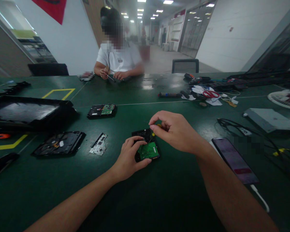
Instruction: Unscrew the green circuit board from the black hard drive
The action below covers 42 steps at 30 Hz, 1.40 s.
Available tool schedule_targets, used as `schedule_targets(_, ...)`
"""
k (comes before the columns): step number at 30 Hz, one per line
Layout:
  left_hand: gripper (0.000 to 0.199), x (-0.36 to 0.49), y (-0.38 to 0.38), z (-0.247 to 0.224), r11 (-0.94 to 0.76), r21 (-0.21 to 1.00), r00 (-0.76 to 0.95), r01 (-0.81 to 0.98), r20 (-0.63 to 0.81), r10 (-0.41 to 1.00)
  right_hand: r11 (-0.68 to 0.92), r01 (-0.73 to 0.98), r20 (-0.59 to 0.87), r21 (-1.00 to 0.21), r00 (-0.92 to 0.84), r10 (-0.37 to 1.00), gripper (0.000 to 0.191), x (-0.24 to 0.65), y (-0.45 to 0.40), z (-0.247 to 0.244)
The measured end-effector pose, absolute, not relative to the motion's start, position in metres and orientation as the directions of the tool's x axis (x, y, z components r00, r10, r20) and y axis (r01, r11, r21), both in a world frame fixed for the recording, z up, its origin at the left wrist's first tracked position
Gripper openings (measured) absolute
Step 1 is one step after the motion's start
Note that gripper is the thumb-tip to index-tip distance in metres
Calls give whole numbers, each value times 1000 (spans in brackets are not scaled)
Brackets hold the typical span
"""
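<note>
A hard drive with a green circuit board [148,150] lies on the dark green table [125,206] in front of me. My left hand [130,154] grips it from the left, fingers over its upper part and thumb at its lower edge. Above the drive's upper right corner, my right hand [175,130] is closed in a pinch. A small yellow thing [159,125] shows between its fingers, perhaps a tool handle; most of it is hidden.
Left lie a loose circuit board [99,145], an opened drive [59,143], another drive [101,110] and a black tray [26,111]. Right are a phone [234,159], cables, a grey metal box [270,119] and scissors [210,94]. Across the table sits a person [119,59] holding a thin tool.
</note>
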State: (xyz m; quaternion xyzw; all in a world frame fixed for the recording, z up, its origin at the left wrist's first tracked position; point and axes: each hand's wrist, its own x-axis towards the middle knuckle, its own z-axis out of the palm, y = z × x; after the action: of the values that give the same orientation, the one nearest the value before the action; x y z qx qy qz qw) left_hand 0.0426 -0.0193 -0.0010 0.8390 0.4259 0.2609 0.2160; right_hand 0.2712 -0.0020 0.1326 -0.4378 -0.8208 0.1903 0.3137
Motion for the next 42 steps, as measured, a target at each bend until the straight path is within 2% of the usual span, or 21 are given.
schedule_targets(4,58,42,-18,-4,-557,572,509,602,262,820,530,544,288,-651,-469,835,21,273,-1,135)
schedule_targets(9,58,41,-17,-7,-562,572,509,597,272,817,436,469,197,-768,-475,858,27,281,1,135)
schedule_targets(16,60,41,-18,-4,-547,588,495,596,268,827,466,535,250,-705,-428,868,21,280,2,134)
schedule_targets(21,59,40,-17,-6,-545,592,493,594,267,828,381,537,185,-753,-382,905,23,277,2,131)
schedule_targets(30,60,39,-17,-6,-546,594,497,591,264,826,334,340,118,-879,-523,844,31,281,7,131)
schedule_targets(36,60,40,-18,-4,-547,589,493,594,271,827,425,415,185,-804,-505,843,28,282,7,131)
schedule_targets(42,59,40,-18,-3,-548,589,501,594,263,825,342,411,154,-845,-425,892,25,276,6,128)
